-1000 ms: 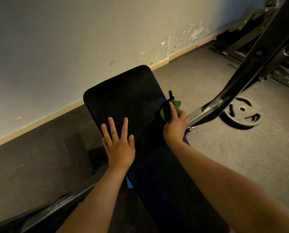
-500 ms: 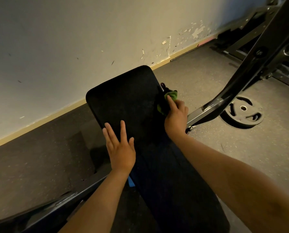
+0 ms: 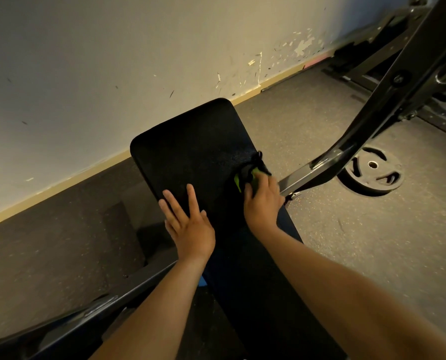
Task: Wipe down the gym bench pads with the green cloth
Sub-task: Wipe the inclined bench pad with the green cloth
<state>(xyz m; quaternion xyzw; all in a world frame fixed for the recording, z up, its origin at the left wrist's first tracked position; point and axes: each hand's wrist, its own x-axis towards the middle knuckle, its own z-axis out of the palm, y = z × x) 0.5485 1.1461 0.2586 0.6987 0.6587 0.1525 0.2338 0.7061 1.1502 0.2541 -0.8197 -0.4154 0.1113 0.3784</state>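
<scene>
Green cloth [image 3: 253, 178] — gripped by the right hand [image 3: 262, 201], fingers curled — sits at the right edge of the bench pad [image 3: 190, 152]; left hand [image 3: 188, 224] flat leftward, fingers apart.

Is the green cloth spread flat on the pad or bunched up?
Bunched up: the green cloth shows only as a crumpled wad gripped by the right hand at the right edge of the bench pad.

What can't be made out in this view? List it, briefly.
Head view: crumpled green cloth, mostly covered by the right hand and blurred; its full shape is unclear.
Black padded bench pad: near end cut off by the bottom edge.
Round black weight plate: partly behind the metal frame bar; markings too small.
</scene>
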